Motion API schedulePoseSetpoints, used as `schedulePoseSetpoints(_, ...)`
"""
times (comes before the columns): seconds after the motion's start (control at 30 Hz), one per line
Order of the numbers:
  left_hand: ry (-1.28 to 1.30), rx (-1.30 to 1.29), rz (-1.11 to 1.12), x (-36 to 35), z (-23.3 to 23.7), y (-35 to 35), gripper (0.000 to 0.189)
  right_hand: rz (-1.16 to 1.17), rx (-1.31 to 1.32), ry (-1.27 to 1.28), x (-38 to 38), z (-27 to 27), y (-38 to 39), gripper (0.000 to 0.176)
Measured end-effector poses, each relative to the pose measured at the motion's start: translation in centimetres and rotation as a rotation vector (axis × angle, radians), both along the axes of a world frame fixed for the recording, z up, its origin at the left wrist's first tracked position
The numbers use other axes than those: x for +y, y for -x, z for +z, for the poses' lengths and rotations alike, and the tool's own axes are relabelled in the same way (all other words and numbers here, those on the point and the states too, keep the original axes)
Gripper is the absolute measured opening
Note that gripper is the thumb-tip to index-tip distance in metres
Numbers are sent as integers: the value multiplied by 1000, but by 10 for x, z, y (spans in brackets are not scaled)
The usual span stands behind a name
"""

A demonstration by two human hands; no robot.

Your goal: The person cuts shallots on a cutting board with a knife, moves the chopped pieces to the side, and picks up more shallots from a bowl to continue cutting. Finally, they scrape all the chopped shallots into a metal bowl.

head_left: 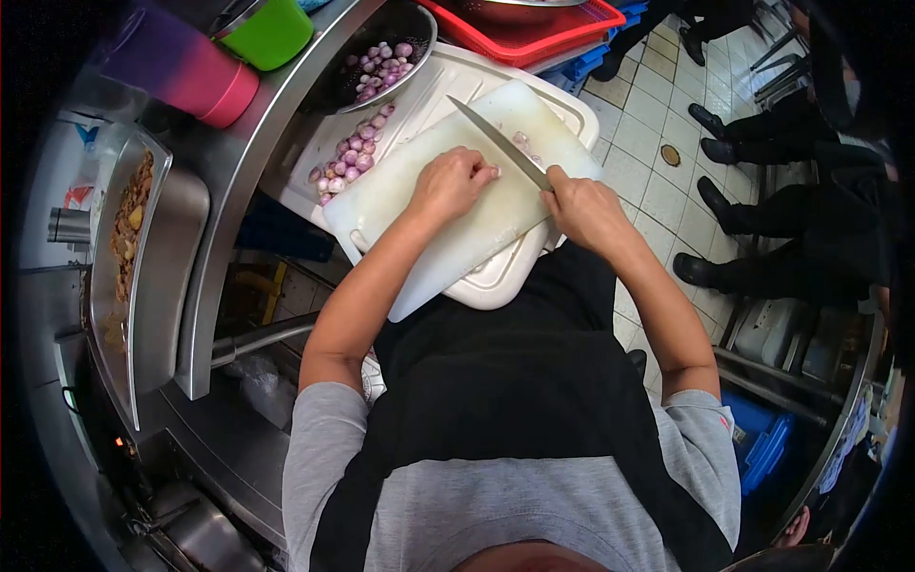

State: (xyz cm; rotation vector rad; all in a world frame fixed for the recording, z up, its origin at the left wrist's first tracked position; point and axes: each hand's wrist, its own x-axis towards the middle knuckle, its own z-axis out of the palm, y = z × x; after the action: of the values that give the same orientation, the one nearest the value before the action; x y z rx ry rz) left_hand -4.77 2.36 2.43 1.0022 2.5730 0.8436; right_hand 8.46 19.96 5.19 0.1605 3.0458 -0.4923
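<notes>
My right hand (581,205) grips the handle of a kitchen knife (500,140), whose long blade points to the far left over the white cutting board (419,257). Resting on the board, my left hand (451,186) has its fingers curled together; a small pale bit shows at the fingertips, too small to name. A few shallot pieces (524,143) lie on the board just beyond the blade. To the left of the board, a pile of whole shallots (353,157) sits on the cream plastic lid (434,86) underneath. More shallots (386,69) are in a dark metal colander (329,91).
A red basket (534,48) stands at the far edge. On the left, a steel counter (224,191) holds a pink container (224,91), a green container (272,33) and a metal pan (186,229) of food. People in dark shoes (701,270) stand at the right.
</notes>
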Motion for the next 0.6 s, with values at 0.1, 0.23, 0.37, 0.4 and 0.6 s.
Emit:
schedulePoseSetpoints(0.1, 100, 56, 54, -5, 4, 4, 30, 41, 19, -5, -5, 0, -2, 23)
schedulePoseSetpoints(0.23, -240, 200, -7, -15, -1, 0, 16, 45, -13, 16, -6, -9, 3, 23)
schedulePoseSetpoints(0.37, -322, 207, -98, -9, -13, -6, 11, 68, -50, -25, -9, 3, 9, 23)
schedulePoseSetpoints(0.4, -326, 236, -90, -7, -16, -6, 10, 95, -90, -64, -10, 11, 10, 24)
schedulePoseSetpoints(0.6, -359, 286, -50, -2, -26, -5, 8, 84, -136, -77, -21, 2, 9, 24)
